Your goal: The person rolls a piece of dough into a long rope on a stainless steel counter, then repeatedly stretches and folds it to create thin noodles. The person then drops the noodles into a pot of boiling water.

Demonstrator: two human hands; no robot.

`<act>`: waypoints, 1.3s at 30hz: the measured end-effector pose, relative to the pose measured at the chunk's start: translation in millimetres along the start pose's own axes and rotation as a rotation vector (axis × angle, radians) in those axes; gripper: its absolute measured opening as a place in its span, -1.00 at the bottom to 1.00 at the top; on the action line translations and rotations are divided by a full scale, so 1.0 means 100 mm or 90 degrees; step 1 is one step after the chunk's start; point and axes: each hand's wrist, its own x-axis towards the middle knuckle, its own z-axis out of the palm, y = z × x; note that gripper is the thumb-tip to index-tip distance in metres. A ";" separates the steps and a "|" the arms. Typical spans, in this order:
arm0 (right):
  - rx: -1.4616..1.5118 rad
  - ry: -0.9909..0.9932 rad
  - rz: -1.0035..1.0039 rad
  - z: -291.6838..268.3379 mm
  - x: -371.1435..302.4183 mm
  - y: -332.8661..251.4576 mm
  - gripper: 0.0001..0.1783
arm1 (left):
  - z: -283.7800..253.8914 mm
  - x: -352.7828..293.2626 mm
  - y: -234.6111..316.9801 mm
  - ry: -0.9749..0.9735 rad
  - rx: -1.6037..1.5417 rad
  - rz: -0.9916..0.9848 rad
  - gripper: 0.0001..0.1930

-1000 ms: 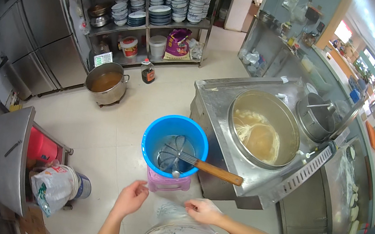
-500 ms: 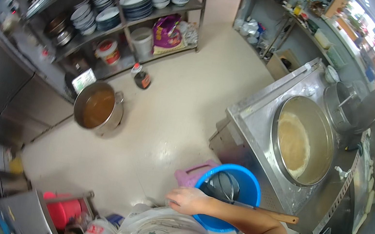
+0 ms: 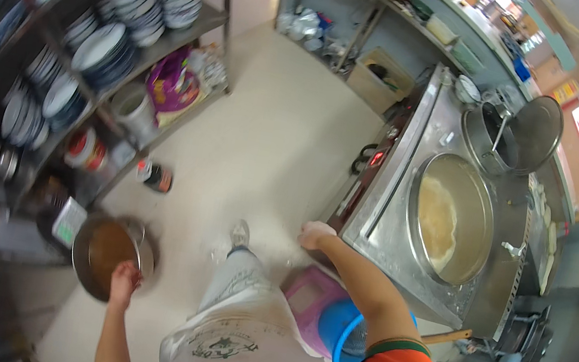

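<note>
My left hand [image 3: 126,278] is in view above the near side of a tall metal pot [image 3: 82,277] on the floor, its fingers curled in and nothing seen in them. Brown liquid [image 3: 111,247] fills part of that pot. My right hand [image 3: 316,235] is loosely closed beside the front corner of the metal stove [image 3: 391,220], with no object visible in it. Set into the stove top is a big round pan [image 3: 476,245] with pale tan, foamy liquid [image 3: 437,218]. Under my right arm stands a blue bucket [image 3: 349,342] beside a pink plastic stool [image 3: 309,298].
A dark bottle with a red cap [image 3: 156,176] stands on the floor near the shelf rack [image 3: 174,49] of stacked bowls. A wooden handle [image 3: 448,336] sticks out past the bucket. Behind the pan are a smaller pot [image 3: 485,140] and a round lid [image 3: 536,137].
The view has shifted forward and turned. My right hand has moved from in front of the bucket to the stove's corner. My left hand and a shoe have come into view.
</note>
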 end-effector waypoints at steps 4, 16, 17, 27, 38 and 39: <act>0.125 0.184 0.335 -0.41 0.91 1.10 -0.66 | 1.02 1.61 1.48 -0.069 0.134 0.151 -0.77; 0.521 -0.188 0.314 -1.10 1.82 1.93 -0.69 | 2.71 4.28 2.53 -0.188 0.348 -0.110 -0.72; 0.539 -0.168 0.337 -1.24 1.98 2.07 -0.70 | 2.87 4.58 2.72 -0.158 0.404 -0.102 -0.72; 0.502 0.092 0.195 -3.89 3.83 3.14 -0.61 | 5.22 7.16 4.56 -0.153 0.647 0.222 -0.63; 0.621 1.086 0.331 -9.50 3.83 6.94 -0.64 | 7.33 8.76 5.56 -0.107 0.816 0.254 -0.64; 0.651 1.144 0.297 -9.95 3.72 7.35 -0.62 | 7.43 8.90 5.57 -0.234 1.135 0.327 -0.52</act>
